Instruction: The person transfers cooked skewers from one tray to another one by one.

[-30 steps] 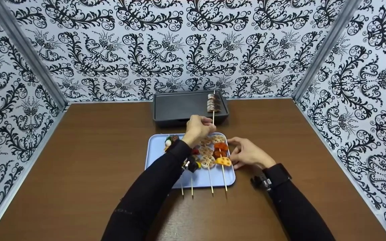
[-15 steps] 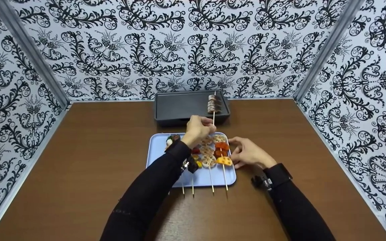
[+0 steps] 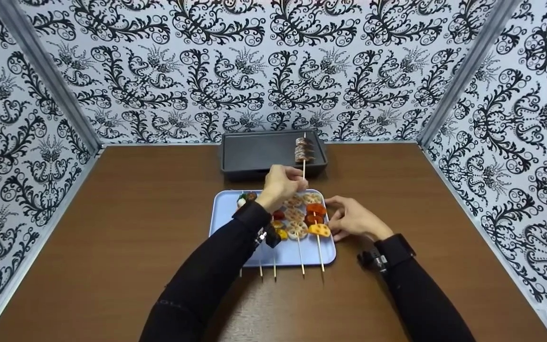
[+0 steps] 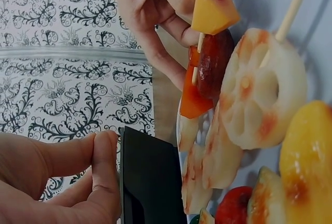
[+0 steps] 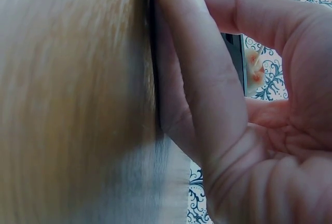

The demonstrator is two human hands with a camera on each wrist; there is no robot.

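My left hand (image 3: 283, 183) pinches the bare stick of a skewer (image 3: 304, 151) threaded with pale and brown slices. Those slices overlap the right part of a dark grey griddle (image 3: 264, 152) in the head view. In the left wrist view, the left thumb and index fingertip meet beside the dark griddle (image 4: 148, 177). My right hand (image 3: 356, 218) touches the right side of a light blue tray (image 3: 249, 260), thumb and index finger spread apart along it. Beside it lies a skewer with orange and red pieces (image 3: 316, 218). Next to that is a lotus root skewer (image 3: 296, 223).
More skewers lie on the tray, partly hidden by my left sleeve (image 3: 207, 266); a yellow piece (image 3: 281, 233) shows beside it. Several stick ends stick out over the tray's near edge. A patterned wall (image 3: 273, 71) stands right behind the griddle, on the brown table (image 3: 136, 213).
Both hands and the held skewer stay in nearly the same place. The head view has shifted very slightly.
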